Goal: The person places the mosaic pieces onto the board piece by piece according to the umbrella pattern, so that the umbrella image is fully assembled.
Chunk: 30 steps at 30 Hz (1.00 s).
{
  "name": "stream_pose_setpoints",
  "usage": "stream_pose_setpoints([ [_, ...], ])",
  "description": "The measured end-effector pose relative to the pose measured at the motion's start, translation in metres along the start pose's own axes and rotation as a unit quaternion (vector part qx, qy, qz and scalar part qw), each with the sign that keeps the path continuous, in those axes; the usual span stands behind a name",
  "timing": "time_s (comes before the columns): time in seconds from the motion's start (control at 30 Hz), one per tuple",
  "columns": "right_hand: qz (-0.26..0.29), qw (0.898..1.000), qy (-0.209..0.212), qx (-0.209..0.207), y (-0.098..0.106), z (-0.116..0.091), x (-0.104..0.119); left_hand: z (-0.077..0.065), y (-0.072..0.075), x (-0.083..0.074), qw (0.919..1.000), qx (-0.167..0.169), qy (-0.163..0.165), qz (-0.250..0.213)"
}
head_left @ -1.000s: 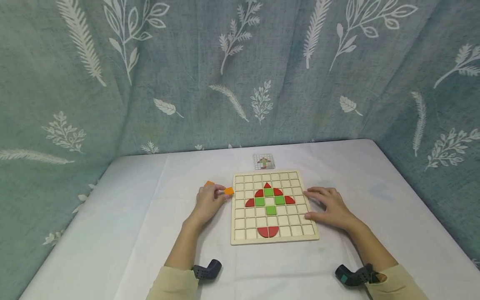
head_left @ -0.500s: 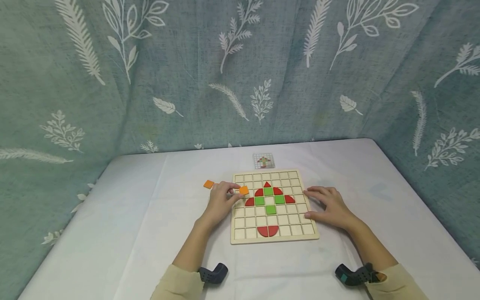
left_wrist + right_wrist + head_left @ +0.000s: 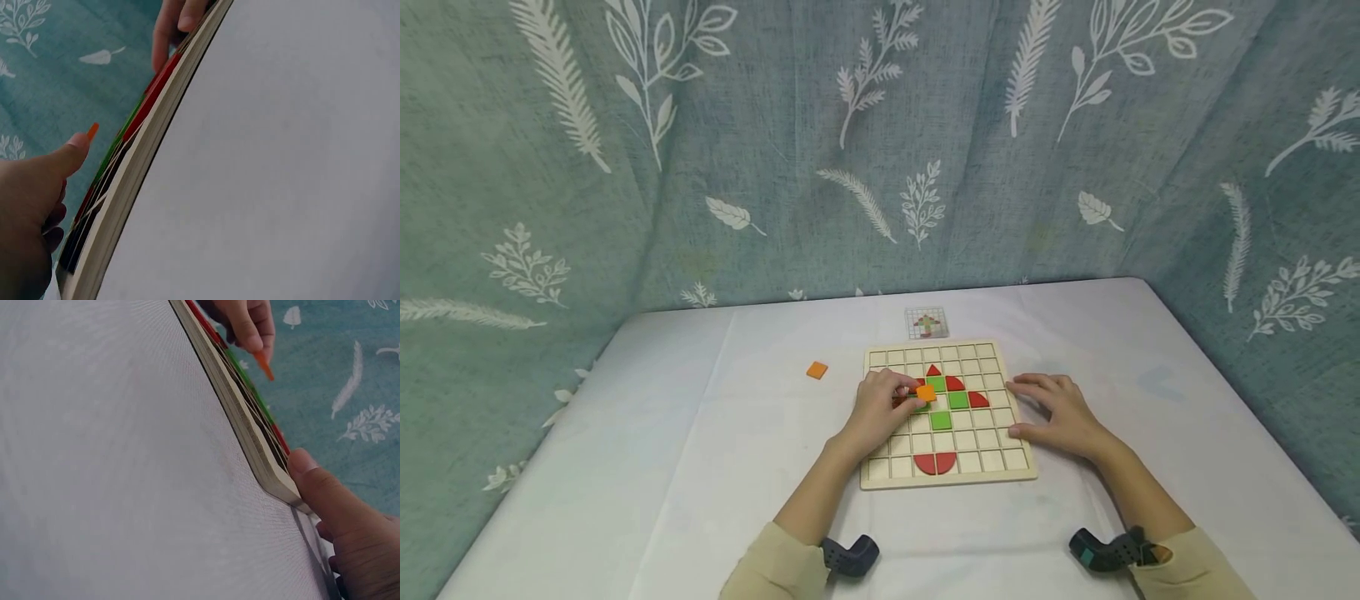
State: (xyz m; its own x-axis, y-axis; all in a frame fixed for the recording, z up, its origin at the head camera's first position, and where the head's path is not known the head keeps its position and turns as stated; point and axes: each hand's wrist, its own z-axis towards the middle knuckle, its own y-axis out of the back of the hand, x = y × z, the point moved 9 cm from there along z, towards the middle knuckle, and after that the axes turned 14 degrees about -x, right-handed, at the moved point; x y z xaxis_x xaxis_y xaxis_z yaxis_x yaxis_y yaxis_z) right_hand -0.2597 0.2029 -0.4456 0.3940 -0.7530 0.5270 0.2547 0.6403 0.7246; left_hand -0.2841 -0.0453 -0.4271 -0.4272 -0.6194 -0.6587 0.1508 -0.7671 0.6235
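Observation:
My left hand [image 3: 880,408] pinches an orange square tile [image 3: 927,392] between thumb and fingertips, over the left-middle part of a wooden grid board [image 3: 955,479]. In the right wrist view this tile [image 3: 265,365] shows edge-on, raised above the board's surface. Green square tiles [image 3: 942,421], red quarter-round pieces [image 3: 979,400] and a small red triangle [image 3: 933,370] lie in the cells; my left hand partly hides those on the left. Two more red quarter-rounds [image 3: 936,463] sit near the front. My right hand [image 3: 1060,417] rests against the board's right edge, thumb and fingers spread.
A second orange tile [image 3: 817,370] lies on the white cloth [image 3: 737,450], left of the board. Behind the board is a small card [image 3: 927,323] printed with a grid and coloured shapes. A patterned curtain [image 3: 790,150] hangs along the table's far side.
My left hand has carried the orange tile rightward, from beside the board's left edge to over its cells, uncovering the second orange tile. My right hand has stayed in place.

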Motion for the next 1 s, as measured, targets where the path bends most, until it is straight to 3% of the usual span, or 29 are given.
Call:
stream_pose_setpoints([
  [0.37, 0.004, 1.0, 0.005, 0.006, 0.001, 0.001, 0.003, -0.001, -0.018, -0.009, 0.9988, 0.024, -0.032, 0.029],
  [1.0, 0.008, 1.0, 0.005, 0.004, 0.001, 0.0, 0.0, 0.001, -0.013, -0.006, 0.9998, 0.016, 0.0, 0.014],
])
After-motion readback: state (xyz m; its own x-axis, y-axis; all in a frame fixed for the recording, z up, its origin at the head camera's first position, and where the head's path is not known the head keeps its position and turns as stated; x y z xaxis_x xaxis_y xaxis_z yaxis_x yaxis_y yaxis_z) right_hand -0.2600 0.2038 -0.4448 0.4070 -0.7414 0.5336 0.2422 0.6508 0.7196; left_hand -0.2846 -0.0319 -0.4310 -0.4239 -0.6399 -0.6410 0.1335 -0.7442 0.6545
